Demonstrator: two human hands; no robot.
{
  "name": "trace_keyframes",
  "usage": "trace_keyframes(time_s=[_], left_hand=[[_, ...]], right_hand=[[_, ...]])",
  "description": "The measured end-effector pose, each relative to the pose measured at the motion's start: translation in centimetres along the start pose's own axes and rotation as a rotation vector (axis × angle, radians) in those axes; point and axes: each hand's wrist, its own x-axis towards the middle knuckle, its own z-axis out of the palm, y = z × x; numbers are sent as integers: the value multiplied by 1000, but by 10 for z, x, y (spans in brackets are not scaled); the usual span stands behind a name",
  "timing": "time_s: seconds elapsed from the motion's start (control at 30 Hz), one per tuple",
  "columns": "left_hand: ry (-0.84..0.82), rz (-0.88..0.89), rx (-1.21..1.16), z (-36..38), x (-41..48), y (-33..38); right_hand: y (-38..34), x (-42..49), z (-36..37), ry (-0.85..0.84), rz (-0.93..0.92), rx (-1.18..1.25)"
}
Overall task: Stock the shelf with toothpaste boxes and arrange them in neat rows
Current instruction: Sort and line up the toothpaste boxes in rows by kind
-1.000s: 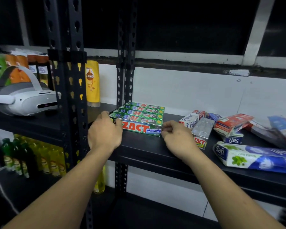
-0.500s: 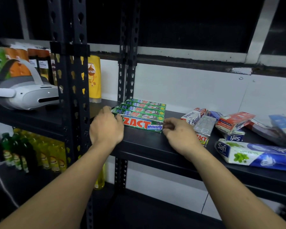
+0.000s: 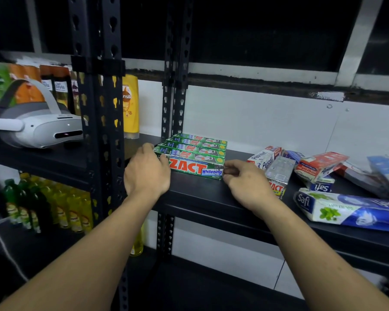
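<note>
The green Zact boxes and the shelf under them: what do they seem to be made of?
Green Zact boxes: probably glossy printed cardboard, judging by sharp folded edges and glints. Shelf: likely metal, matte black paint, given its perforated uprights.

Black metal shelf, green Zact toothpaste boxes side by side in a row at its left end, loose jumble further right, Pepsodent box, silver Zact box, Safi box nearest the front edge
</note>
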Motion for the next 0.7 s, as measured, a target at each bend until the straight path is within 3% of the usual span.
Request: trace_keyframes(time_s=[0.37, 0.57, 0.7], left_hand=[[-59, 35, 3, -4, 1, 0], [-45, 183, 3, -20, -8, 13], [-21, 354, -63, -26, -22, 48]], right_hand=[[-15, -13, -5, 11, -40, -99], [-26, -37, -50, -14, -105, -159], [-14, -56, -101, 69, -181, -259]])
